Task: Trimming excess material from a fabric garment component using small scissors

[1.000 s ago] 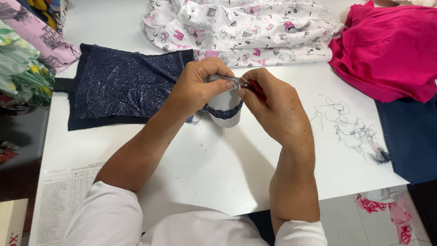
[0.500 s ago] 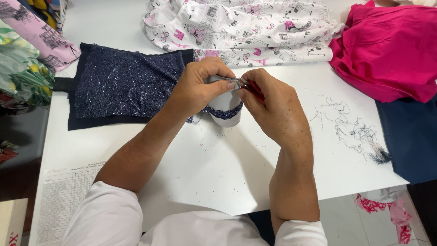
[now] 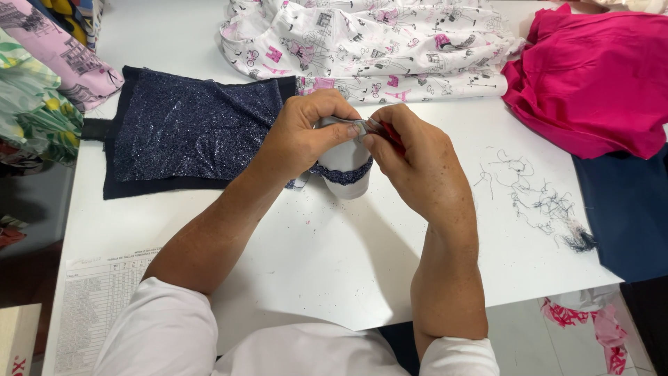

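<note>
**Both hands pinched on a small white piece with a navy band**

While I look down from the head view, my left hand [image 3: 306, 136] is curled around a small white fabric piece [image 3: 344, 163] with a glittery navy band along its lower edge, thumb and fingers pinching its top fold. My right hand [image 3: 417, 170] meets it from the other side, fingertips clenched on the same fold, with something small and red tucked in the grip; I can't tell what it is. A thin metallic glint shows between the two thumbs.

That piece sits above the white table [image 3: 334, 278], near its middle, just beside the dark sparkly navy garment [image 3: 195, 136] lying flat to the left. Printed white fabric [image 3: 376, 42] is heaped at the far edge, a pink garment [image 3: 591, 83] to the right, loose thread clippings [image 3: 536, 202] right of my hands, a printed sheet [image 3: 97, 306] at the near left corner.

Judging by the grip, I'm mid fine work at the fold, trimming or picking a thread. Next move likely needs steady pinch pressure and tiny, careful motion at the fold.
</note>
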